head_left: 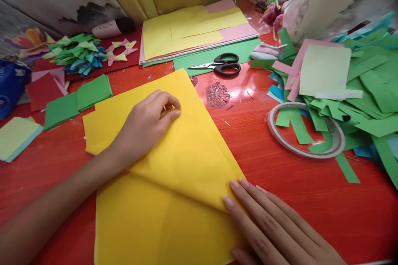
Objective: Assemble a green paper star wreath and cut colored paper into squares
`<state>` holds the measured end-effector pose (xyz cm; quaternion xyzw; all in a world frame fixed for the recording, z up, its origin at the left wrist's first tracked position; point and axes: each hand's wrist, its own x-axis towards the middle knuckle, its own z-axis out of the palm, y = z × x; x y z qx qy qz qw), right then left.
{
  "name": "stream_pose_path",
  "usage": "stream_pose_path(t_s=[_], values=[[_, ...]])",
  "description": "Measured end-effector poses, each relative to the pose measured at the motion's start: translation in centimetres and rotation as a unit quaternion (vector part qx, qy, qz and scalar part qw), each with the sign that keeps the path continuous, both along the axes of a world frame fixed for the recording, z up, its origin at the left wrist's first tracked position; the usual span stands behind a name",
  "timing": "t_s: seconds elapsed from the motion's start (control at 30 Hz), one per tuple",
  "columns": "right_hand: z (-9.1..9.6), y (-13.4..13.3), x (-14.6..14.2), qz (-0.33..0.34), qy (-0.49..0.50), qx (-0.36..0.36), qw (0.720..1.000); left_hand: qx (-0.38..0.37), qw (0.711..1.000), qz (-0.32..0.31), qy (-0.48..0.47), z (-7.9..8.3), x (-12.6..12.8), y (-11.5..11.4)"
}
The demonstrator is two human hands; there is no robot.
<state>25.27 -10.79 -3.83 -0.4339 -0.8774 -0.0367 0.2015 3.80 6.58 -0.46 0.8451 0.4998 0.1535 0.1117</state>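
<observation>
A large yellow paper sheet lies on the red table, folded over diagonally so a triangular flap covers its upper part. My left hand rests on the flap near its upper middle, fingers curled with the fingertips pressing the paper down. My right hand lies flat at the lower right, fingers stretched together, their tips on the folded corner of the sheet. Neither hand lifts anything.
Black-handled scissors lie on a green sheet behind the yellow paper. A tape roll sits to the right amid green paper strips. Stacked yellow and pink sheets lie at the back, green squares and folded paper shapes at left.
</observation>
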Motion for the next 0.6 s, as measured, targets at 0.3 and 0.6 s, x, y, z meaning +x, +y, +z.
stream_pose_path(t_s=[0.3,0.6], values=[[-0.17,-0.31,-0.07,-0.01,0.007,0.01,1.0,0.004,1.0,-0.01,-0.008,-0.09,-0.11,-0.09],[0.0,-0.06,-0.28,-0.01,0.02,0.01,1.0,-0.012,1.0,0.002,-0.021,-0.02,-0.09,-0.06]])
